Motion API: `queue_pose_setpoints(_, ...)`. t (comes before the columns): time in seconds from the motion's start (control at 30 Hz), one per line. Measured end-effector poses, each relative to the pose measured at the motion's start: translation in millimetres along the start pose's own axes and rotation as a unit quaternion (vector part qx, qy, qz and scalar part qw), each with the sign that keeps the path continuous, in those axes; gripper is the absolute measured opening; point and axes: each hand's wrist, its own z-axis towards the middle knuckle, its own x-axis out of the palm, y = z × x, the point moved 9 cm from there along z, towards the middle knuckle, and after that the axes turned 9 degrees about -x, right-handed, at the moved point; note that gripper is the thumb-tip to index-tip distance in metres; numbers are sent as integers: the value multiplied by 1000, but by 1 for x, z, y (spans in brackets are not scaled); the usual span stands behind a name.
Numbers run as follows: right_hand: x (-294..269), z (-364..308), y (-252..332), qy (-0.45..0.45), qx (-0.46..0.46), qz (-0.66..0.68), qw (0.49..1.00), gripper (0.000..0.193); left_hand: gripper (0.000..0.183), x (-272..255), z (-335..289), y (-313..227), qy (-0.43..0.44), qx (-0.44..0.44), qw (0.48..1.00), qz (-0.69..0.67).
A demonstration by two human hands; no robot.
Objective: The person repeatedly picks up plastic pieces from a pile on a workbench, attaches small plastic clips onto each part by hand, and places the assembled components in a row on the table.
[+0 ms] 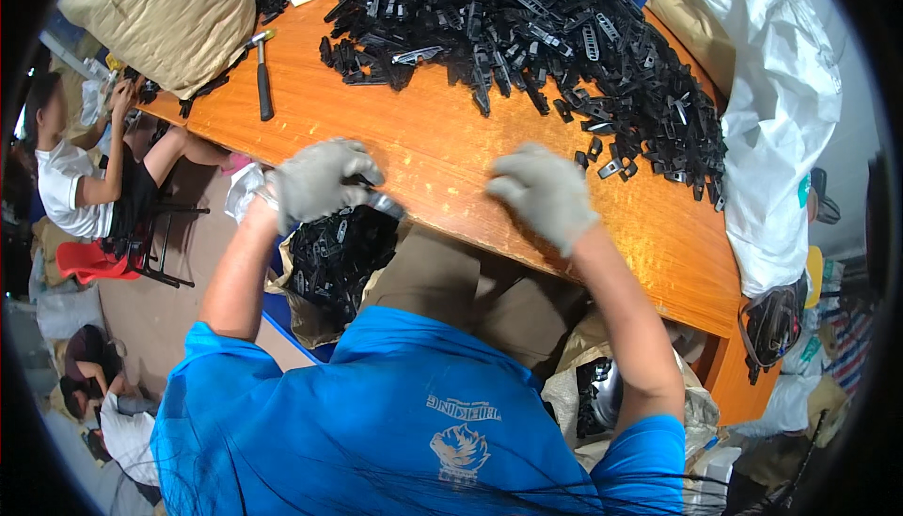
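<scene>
My left hand (pixel 324 179), in a pale grey work glove, is at the table's near edge. Its fingers are closed on a small black plastic part (pixel 386 204), blurred and shiny, that juts out to the right. My right hand (pixel 547 194), gloved the same way, is over the table near the front edge with its fingers curled inward; whatever they may hold is hidden. Beyond both hands, a large heap of black plastic parts (pixel 480 22) spreads over the table, with small loose pieces (pixel 616 166) trailing toward my right hand.
A hammer (pixel 264 83) lies on the wooden table (pixel 404 121), near a brown paper sack (pixel 165 22). Below my left hand, an open bag holds black parts (pixel 340 257). White sacks (pixel 781 111) stand at the right. A seated person (pixel 80 182) is at the left.
</scene>
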Motion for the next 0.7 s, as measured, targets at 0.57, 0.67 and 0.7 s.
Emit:
queue_pose_setpoints(0.57,-23,-40,-67,-128,134,60,981,30,16,-2,161,-82,-225,58,922,309)
queue_pose_setpoints(0.67,-20,-52,-57,-145,127,72,979,22,14,17,147,-87,-197,106,938,263)
queue_pose_setpoints(0.7,-19,-54,-56,-144,127,75,978,22,14,21,139,-82,-194,104,939,264)
